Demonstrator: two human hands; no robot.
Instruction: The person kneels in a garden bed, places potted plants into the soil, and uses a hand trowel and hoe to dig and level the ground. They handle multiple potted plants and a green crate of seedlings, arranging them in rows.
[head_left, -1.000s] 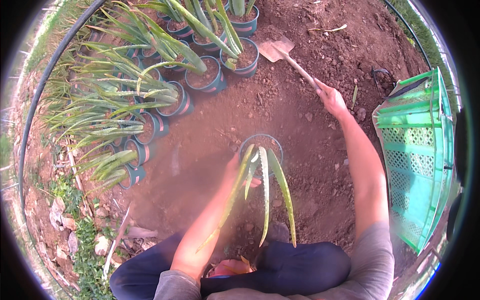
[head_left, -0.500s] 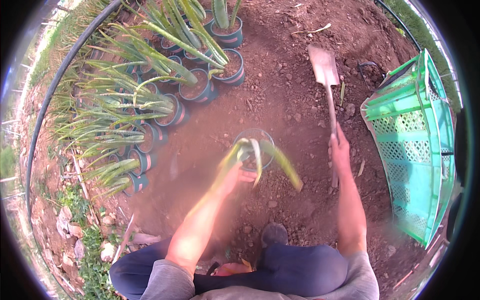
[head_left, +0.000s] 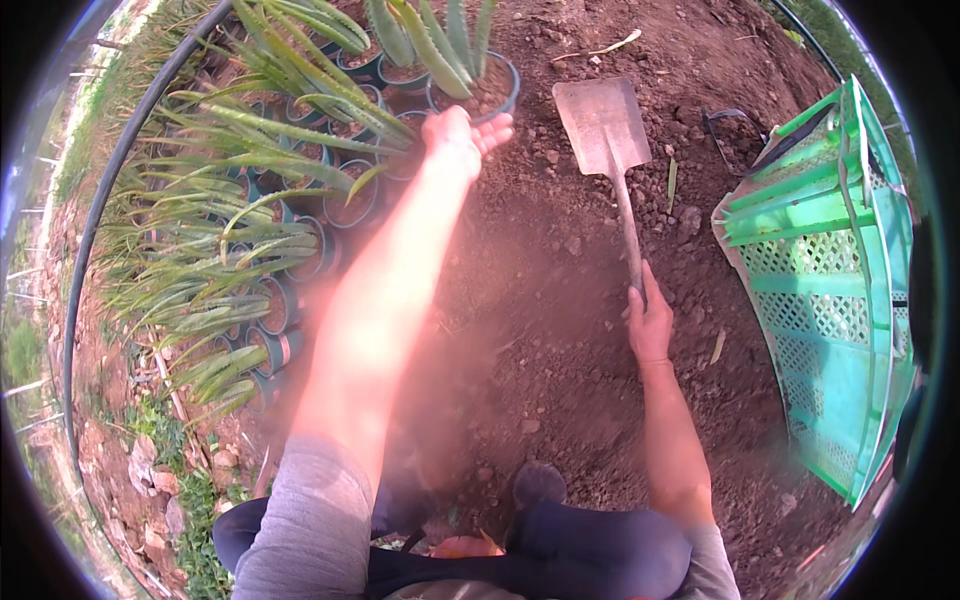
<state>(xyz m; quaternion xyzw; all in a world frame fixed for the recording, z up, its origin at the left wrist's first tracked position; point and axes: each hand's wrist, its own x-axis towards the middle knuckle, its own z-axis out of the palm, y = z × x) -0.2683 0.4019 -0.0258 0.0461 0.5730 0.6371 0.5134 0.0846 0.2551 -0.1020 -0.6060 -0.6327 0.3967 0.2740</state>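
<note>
My left arm reaches far forward to the end of the plant rows. There my left hand (head_left: pixel 465 140) lies against or just in front of the near side of a green pot (head_left: pixel 515 85), its fingers stretched out to the right. An aloe plant (head_left: pixel 440 50) with thick leaves stands in that pot, in brown soil. On the right, my right hand (head_left: pixel 652 322) is closed round the wooden handle of a shovel (head_left: pixel 605 120). Its rusty flat blade points away from me over the loose soil.
Many potted aloes (head_left: pixel 240 250) crowd the left side in rows. A green plastic crate (head_left: pixel 800 270) lies tipped at the right. A black hose (head_left: pixel 100 200) curves along the far left, with stones (head_left: pixel 150 465) and weeds below. Brown soil (head_left: pixel 540 300) lies between.
My left hand has moved forward and left with the potted aloe, which now stands beside the other pots. The fingers have straightened. The shovel has swung slightly left, still in my right hand.
</note>
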